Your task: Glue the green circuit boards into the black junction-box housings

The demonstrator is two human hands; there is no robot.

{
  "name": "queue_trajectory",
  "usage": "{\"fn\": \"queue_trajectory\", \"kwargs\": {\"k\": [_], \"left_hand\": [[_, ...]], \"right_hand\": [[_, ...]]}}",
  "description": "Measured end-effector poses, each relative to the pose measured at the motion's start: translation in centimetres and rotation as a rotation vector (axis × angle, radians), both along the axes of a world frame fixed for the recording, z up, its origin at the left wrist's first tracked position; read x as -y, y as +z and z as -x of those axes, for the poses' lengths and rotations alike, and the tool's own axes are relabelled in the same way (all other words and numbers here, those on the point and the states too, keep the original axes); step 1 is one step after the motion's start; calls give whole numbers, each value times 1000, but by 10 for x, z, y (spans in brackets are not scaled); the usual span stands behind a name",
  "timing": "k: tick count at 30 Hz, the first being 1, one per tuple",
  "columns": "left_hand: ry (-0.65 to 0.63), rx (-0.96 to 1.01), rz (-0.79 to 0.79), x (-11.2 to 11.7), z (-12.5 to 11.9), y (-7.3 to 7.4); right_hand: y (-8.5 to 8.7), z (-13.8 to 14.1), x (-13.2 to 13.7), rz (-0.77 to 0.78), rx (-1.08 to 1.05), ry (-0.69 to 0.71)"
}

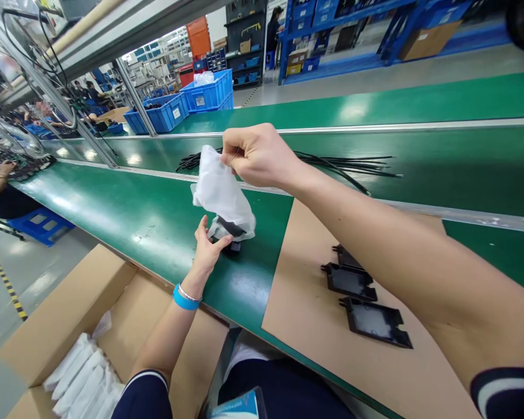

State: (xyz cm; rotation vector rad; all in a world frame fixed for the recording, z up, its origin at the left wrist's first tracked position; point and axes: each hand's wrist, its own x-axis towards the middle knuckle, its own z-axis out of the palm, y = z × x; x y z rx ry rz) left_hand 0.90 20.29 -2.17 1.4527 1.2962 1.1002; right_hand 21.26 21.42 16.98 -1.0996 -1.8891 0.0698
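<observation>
My right hand (255, 154) is closed in a pinch on the upper edge of a white plastic bag (222, 186), which hangs over the green bench. A dark part shows through the bag's lower end, and a black piece (232, 249) is visible just beneath it. Beside that lower end is my left hand (207, 247), thumb and fingers spread apart; whether they touch the bag is hard to make out. Three black plastic housings (375, 322) lie in a row on a cardboard sheet (297, 291), under my right forearm.
An open carton (82, 302) at lower left holds several white wrapped packages (85, 378). Black cables (349, 163) lie on the green surface behind my right hand. Blue crates (207, 93) stand farther back. Metal posts (135, 96) rise at left, where other people sit.
</observation>
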Motion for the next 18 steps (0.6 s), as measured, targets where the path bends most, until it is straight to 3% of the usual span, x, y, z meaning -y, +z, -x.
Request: {"fn": "queue_trajectory", "kwargs": {"k": [7, 10, 12, 13, 15, 18], "left_hand": [[-45, -136, -36, 4, -6, -3], [-46, -215, -141, 6, -11, -6], [-20, -237, -180, 6, -14, 0], [-16, -200, -199, 7, -15, 7], [-84, -7, -261, 11, -20, 27], [-275, 482, -282, 24, -29, 69]], "right_hand": [[24, -25, 10, -94, -396, -111], [37, -33, 20, -276, -539, -99], [44, -32, 30, -345, -601, -63], [45, -27, 36, -320, -619, -32], [42, -11, 48, -116, -604, 70], [25, 24, 65, 240, -421, 258]]}}
